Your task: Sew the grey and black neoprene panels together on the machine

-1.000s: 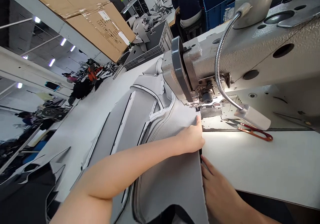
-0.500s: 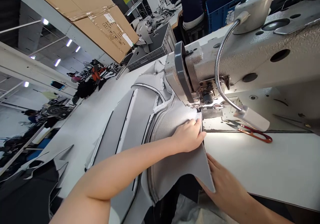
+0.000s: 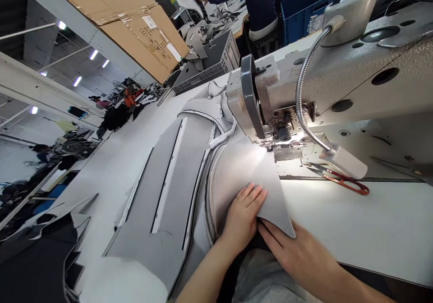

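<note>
A grey fabric piece point(image 3: 248, 167) with sewn seams and piping reaches under the needle area of a sewing machine point(image 3: 284, 131), lit by a small lamp point(image 3: 345, 159). My left hand point(image 3: 245, 210) lies on top of the fabric near its front edge, open, fingers stretched out towards the needle. Under the fabric's pointed corner is my right hand point(image 3: 296, 249), its visible fingers stretched out and touching the underside; the fabric hides part of them. More of the grey piece, with white and black strips point(image 3: 169, 172), spreads to the left.
Red-handled thread snips point(image 3: 345, 180) lie right of the needle on the white table point(image 3: 355, 222). Dark fabric point(image 3: 37, 258) lies at lower left. Behind are a grey crate point(image 3: 216, 64), a cardboard box point(image 3: 142, 28), a blue bin point(image 3: 304, 14) and a seated person point(image 3: 260, 5).
My left hand has moved back from near the needle towards me, and its fingers have straightened. My right hand has shifted slightly up. The person behind now lifts a light piece.
</note>
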### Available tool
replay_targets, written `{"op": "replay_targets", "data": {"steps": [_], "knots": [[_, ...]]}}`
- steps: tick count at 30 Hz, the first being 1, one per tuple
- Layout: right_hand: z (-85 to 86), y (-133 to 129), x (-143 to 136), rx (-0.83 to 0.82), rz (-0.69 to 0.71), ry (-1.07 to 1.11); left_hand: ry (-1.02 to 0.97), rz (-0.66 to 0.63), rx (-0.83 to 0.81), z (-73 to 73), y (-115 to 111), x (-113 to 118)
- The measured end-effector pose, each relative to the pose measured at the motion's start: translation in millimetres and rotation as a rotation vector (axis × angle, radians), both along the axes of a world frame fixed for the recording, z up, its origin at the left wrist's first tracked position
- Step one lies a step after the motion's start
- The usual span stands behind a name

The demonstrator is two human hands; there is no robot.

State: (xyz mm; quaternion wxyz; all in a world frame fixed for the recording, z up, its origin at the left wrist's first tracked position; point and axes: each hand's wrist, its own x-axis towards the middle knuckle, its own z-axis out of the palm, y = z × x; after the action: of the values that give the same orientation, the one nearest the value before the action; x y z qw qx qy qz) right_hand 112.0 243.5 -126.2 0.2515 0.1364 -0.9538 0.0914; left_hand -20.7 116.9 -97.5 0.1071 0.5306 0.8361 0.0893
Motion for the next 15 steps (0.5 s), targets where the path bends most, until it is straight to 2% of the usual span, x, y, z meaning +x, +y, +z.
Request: {"op": "replay_targets", "data": {"steps": [5,15], "knots": [[-4.8,6,0,0.015,0.046,-0.02,-0.012,-0.22,-0.015,4.2,8,-30],[-10.7,21,-8,-0.013,0.02,0.078,0.066,-0.361,-0.025,6.9,36,-76]]}}
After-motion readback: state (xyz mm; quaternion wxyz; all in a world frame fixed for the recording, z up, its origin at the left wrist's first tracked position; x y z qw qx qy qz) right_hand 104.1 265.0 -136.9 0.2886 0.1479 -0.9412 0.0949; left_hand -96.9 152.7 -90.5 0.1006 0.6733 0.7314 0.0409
